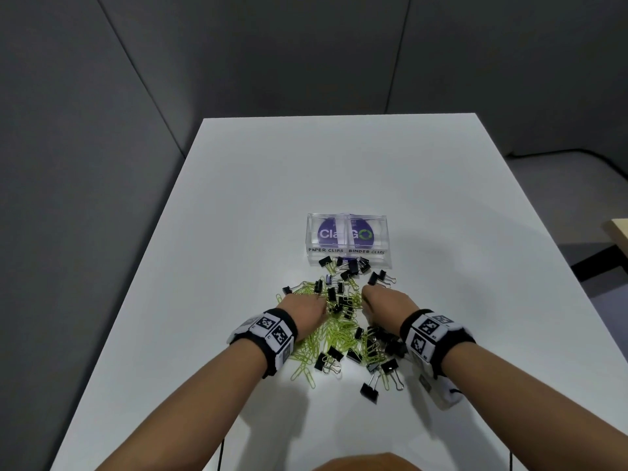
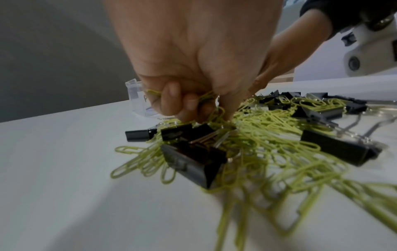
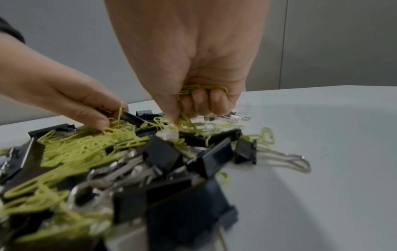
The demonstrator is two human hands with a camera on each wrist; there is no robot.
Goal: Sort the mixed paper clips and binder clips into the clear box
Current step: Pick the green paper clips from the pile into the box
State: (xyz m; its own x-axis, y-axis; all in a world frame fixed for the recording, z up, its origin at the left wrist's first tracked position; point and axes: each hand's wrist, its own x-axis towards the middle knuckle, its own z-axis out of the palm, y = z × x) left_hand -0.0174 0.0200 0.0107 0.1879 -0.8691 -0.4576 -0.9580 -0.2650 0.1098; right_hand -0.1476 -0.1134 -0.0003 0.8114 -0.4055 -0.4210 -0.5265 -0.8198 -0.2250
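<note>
Paper clips (image 1: 334,329), yellow-green, lie mixed w/ black binder clips (image 1: 351,268) in 1 heap on the white table (image 1: 238,215), just in front of the clear box (image 1: 348,237). Box has 2 compartments, handwritten labels "PAPER CLIPS" on the left & "BINDER CLIPS" on the right; a purple round logo shows through the plastic. A few binder clips sit right against the box's front wall; contents of the compartments can't be made out.

Left hand (image 1: 306,309) is down in the heap's left side, fingers (image 2: 171,96) curled round a small bunch of paper clips, fingertips touching the pile. Right hand (image 1: 385,302) is at the heap's right side, close beside the left one; its fingers (image 3: 200,101) are also curled, gripping several paper clips against the palm, w/ thumb & forefinger reaching down into the pile.

Both wrists carry black bands w/ white blocks printed w/ black square codes (image 1: 272,329). Larger binder clips w/ silver wire handles (image 1: 373,382) lie at the near edge of the heap. Grey walls (image 1: 102,130) stand behind the table.
</note>
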